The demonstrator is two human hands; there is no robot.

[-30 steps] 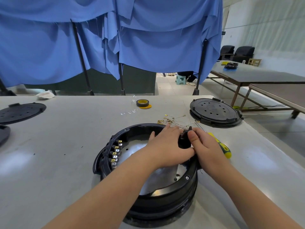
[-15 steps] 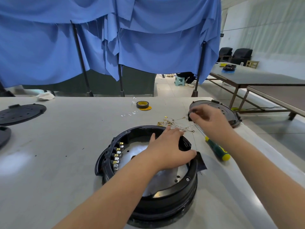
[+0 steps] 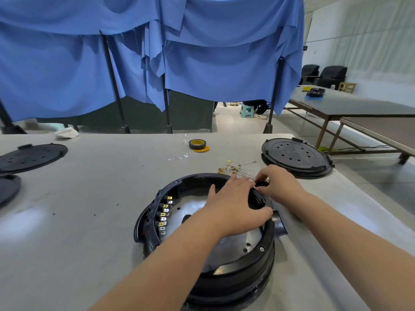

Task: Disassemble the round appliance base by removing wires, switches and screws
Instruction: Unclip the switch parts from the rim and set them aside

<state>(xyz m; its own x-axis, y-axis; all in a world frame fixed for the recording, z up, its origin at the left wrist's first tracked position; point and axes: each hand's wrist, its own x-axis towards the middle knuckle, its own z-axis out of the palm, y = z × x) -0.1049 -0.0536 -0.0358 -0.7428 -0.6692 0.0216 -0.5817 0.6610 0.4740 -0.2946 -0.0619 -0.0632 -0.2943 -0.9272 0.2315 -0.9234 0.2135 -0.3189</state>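
Observation:
The round black appliance base (image 3: 224,281) sits on the grey table in front of me, open side up, with a metal plate inside. A row of brass and silver terminals (image 3: 165,213) lines its left inner wall. My left hand (image 3: 231,205) lies over the right part of the rim, fingers extended and thumb along the rim. My right hand (image 3: 280,182) is at the far right of the rim, where its fingertips pinch a small black switch part (image 3: 261,183). A pile of removed wires with brass ends (image 3: 233,167) lies just beyond the base.
A black perforated lid (image 3: 294,156) lies at the back right near the table's right edge. A roll of tape (image 3: 197,144) sits behind the wires. Two more black lids (image 3: 31,157) (image 3: 7,189) lie at the far left, beside a white cloth (image 3: 66,133).
My right hand swung out toward the right-hand lid, then came back to the base's far rim with a black part in its fingertips. My left hand stayed on the rim.

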